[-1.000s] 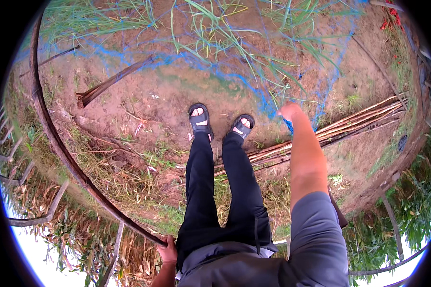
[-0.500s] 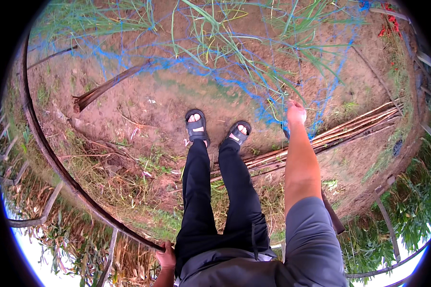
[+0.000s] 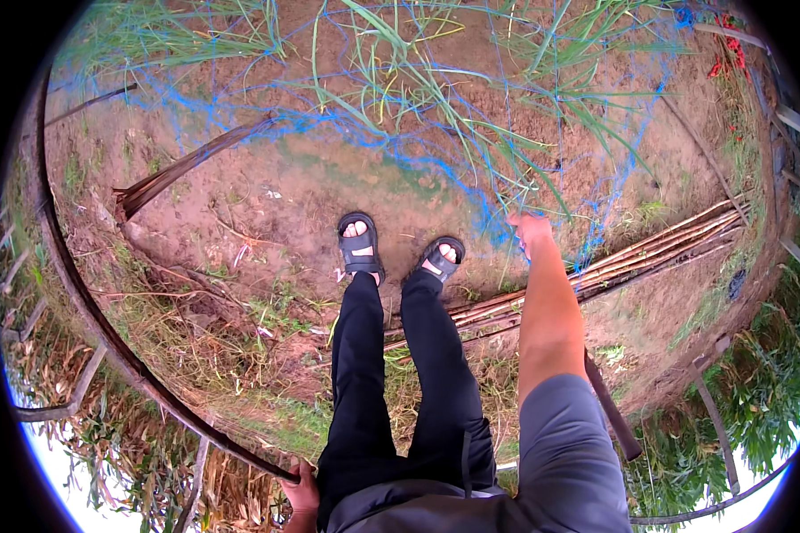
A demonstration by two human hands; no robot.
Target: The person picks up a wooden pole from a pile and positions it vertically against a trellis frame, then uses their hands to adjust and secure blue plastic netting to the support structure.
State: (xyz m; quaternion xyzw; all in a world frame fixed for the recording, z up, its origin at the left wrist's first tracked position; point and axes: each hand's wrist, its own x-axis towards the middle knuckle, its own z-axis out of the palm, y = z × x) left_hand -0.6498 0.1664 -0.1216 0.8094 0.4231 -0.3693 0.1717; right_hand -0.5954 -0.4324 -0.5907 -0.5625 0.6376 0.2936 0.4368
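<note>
A: The ground is bare brown soil [image 3: 267, 191] with patches of grass. A blue net [image 3: 400, 133] lies stretched over it, and long green grass blades [image 3: 400, 80] grow through the net.

B: What is hard to see?

A: The left hand [image 3: 300, 487] is at the lower edge, partly behind the black trouser leg. It seems to be closed on a dark curved pipe [image 3: 98, 320], but I cannot tell exactly how the fingers lie. At the right hand [image 3: 532, 227] the fingers are small and seen from behind. They look bunched together on a strand of the blue net, though the grip itself is not clear.

B: What is around the right hand?

A: Just beyond the fingertips the net rises, and grass blades cross it. Below the fingers, towards the person, lies a bundle of thin canes [image 3: 613, 266], running away to the right. To the left of the fingers are the two feet in black sandals [image 3: 360, 244], near but apart. Far to the left of them lies a dry palm stalk [image 3: 187, 169] on the soil.

B: And the arm?

A: The right arm in a grey sleeve [image 3: 569, 453] is stretched straight forward and down. The left arm hangs low beside the hip.
</note>
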